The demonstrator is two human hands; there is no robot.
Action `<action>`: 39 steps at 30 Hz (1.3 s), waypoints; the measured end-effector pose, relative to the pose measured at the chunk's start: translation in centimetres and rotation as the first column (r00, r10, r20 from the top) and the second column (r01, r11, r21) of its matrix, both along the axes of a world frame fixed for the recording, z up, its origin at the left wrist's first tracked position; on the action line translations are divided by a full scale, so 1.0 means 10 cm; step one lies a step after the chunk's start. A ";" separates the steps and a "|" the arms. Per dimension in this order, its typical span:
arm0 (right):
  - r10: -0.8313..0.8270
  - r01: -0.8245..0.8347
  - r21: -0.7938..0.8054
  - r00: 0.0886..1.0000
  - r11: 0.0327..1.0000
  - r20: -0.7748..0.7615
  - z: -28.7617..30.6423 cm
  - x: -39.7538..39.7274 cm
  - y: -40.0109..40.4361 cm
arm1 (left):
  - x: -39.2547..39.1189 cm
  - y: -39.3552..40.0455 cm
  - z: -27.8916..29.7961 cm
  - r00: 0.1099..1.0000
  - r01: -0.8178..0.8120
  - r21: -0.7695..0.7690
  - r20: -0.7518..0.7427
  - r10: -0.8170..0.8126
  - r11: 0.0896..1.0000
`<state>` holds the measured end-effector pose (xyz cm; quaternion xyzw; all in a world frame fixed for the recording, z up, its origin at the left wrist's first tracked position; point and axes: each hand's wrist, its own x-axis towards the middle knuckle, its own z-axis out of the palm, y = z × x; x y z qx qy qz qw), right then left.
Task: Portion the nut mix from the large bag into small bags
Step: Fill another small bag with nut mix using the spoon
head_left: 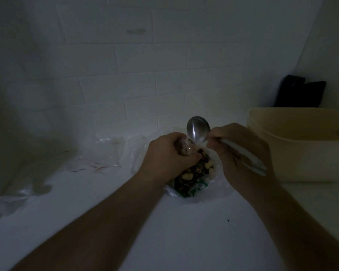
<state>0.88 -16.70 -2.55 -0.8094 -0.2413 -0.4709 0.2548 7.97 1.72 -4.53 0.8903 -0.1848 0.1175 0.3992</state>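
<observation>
The large clear bag of nut mix [194, 173] lies open on the white table [184, 231] in the middle of the dim view. My left hand [164, 153] grips a small clear bag [186, 149] with some nuts in it, right above the large bag. My right hand [241, 151] holds a metal spoon [198, 129] by its handle. The spoon's bowl is raised and tilted over the small bag's mouth, and the side of the bowl I see is bare metal.
A cream plastic tub [301, 145] stands at the right, close to my right hand. Several small clear bags with red lines [98, 159] lie at the left. A dark object [299, 94] leans against the tiled wall behind the tub.
</observation>
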 end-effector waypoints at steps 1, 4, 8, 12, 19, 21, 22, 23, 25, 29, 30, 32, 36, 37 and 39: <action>0.005 -0.005 -0.003 1.000 1.000 -0.005 0.00 0.00 0.01 | 0.00 0.00 0.00 1.000 -0.002 0.000 -0.004 0.002 1.000; -0.012 0.012 0.000 1.000 1.000 0.016 0.02 -0.02 0.04 | 0.01 0.02 -0.01 1.000 -0.015 -0.011 -0.020 0.015 1.000; -0.049 0.069 0.258 0.995 0.964 -0.081 0.04 -0.01 0.02 | 0.04 0.05 0.00 0.996 -0.042 -0.062 -0.084 0.037 0.997; -0.141 0.193 0.290 0.972 0.937 -0.188 0.01 0.00 0.01 | 0.11 0.14 0.04 0.976 -0.102 -0.299 -0.216 0.036 0.949; -0.255 0.261 -0.019 0.922 0.965 -0.290 -0.12 0.10 0.03 | 0.24 0.32 0.08 0.962 -0.169 -0.435 -0.269 0.051 0.885; -0.255 0.253 -0.045 0.918 0.966 -0.305 -0.13 0.09 0.01 | 0.21 0.31 0.05 0.961 -0.170 -0.379 -0.269 0.067 0.910; -0.247 0.243 -0.051 0.915 0.969 -0.319 -0.13 0.09 0.01 | 0.20 0.29 0.04 0.956 -0.165 -0.356 -0.289 0.059 0.920; -0.269 0.254 -0.088 0.913 0.963 -0.306 -0.12 0.08 0.00 | 0.18 0.26 0.02 0.948 -0.155 -0.343 -0.317 0.041 0.926; -0.346 0.300 -0.214 0.911 0.930 -0.225 -0.08 0.06 0.04 | 0.13 0.20 0.00 0.926 -0.142 -0.360 -0.377 -0.004 0.922; -0.369 0.329 -0.170 0.864 0.929 -0.343 0.00 0.02 0.07 | 0.03 0.10 -0.01 0.891 -0.173 -0.504 -0.447 -0.084 0.846; -0.364 0.334 -0.143 0.858 0.932 -0.363 0.00 0.01 0.07 | 0.02 0.07 -0.01 0.886 -0.183 -0.529 -0.455 -0.094 0.829; -0.346 0.325 -0.119 0.868 0.938 -0.355 0.02 -0.01 0.09 | 0.01 0.02 -0.01 0.886 -0.194 -0.541 -0.454 -0.090 0.818; -0.376 0.342 -0.156 0.856 0.927 -0.355 0.02 0.02 0.11 | 0.02 0.01 -0.02 0.893 -0.191 -0.537 -0.443 -0.082 0.821; -0.387 0.354 -0.159 0.848 0.922 -0.362 0.01 0.03 0.09 | 0.03 0.01 -0.03 0.896 -0.188 -0.539 -0.436 -0.080 0.821; -0.393 0.361 -0.155 0.842 0.920 -0.370 0.00 0.03 0.08 | 0.02 0.00 -0.04 0.897 -0.181 -0.545 -0.432 -0.089 0.819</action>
